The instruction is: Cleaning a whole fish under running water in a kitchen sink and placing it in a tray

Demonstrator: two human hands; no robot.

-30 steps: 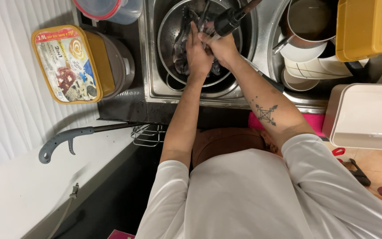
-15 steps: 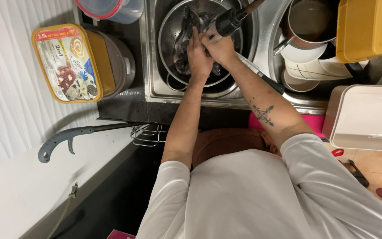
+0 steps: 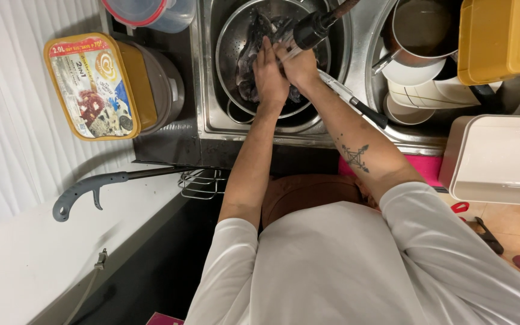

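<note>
Both hands meet at the upper centre of the frame, inside a round metal colander that sits in a steel sink. The left hand is cupped, fingers closed over a dark wet fish lying in the colander. The right hand presses against the left hand from the right side, fingers curled over the same fish; the exact hold underneath cannot be told. A dark faucet head hangs just above the right hand. A knife with a black handle lies on the sink edge, just under the right forearm. At the upper left, a yellow rectangular tub rests on a metal pot. At the upper right, a pan, stacked white bowls and a yellow container stand together. A grey-handled tool lies at centre left on the white counter.
</note>
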